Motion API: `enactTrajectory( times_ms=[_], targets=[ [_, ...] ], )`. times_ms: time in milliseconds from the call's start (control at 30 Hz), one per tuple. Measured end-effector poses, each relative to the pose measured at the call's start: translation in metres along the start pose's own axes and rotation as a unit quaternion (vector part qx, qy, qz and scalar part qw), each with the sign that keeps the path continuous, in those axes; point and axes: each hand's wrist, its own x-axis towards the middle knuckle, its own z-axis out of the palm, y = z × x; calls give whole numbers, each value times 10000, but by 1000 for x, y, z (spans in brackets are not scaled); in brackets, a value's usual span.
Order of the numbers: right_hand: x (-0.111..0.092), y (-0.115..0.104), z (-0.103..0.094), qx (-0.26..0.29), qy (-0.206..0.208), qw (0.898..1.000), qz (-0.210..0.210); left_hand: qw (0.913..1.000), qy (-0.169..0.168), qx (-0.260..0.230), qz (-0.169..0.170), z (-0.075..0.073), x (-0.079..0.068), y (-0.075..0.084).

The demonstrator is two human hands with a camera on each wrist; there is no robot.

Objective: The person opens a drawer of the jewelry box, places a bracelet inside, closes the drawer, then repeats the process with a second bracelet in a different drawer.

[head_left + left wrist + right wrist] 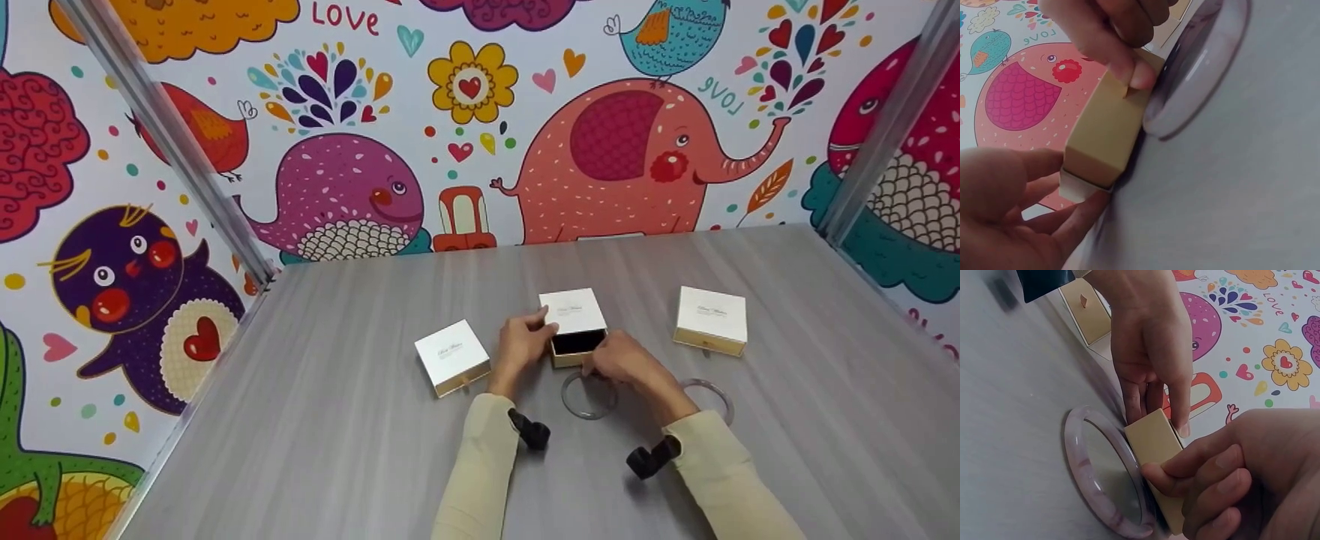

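A white jewellery box [574, 309] sits mid-table with its gold drawer [1100, 132] slid partly out, showing a black inside. My left hand [523, 341] grips the white outer sleeve at its left side, thumb and fingers on opposite faces in the left wrist view. Thumb and finger of my right hand [628, 360] pinch the small pull tab [1126, 91] on the drawer's front. Just before the drawer a pale, glossy bangle [1086, 478] lies on the table, close under the right hand. Another bangle [723, 393] is partly hidden behind the right forearm.
One closed white-and-gold box [451, 352] stands to the left, another closed box [711, 315] to the right. Both have tabs on their fronts. Behind the grey table [337, 420] rises a wall printed with cartoon animals [615, 172], with metal posts at its corners.
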Motion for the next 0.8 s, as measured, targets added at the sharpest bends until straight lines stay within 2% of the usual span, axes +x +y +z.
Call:
enactTrajectory(
  times_ms=[267,567,800],
  targets=[
    [-3,-2,-2,-209,-78,9997,40,10000,-35,-77,51,0,2,-1],
    [-6,-4,-4,-211,-169,9996,69,9999,12,-95,44,0,2,-1],
    [-9,-5,-4,-637,-203,9977,-60,9998,-64,-161,22,1,2,-3]
  ],
)
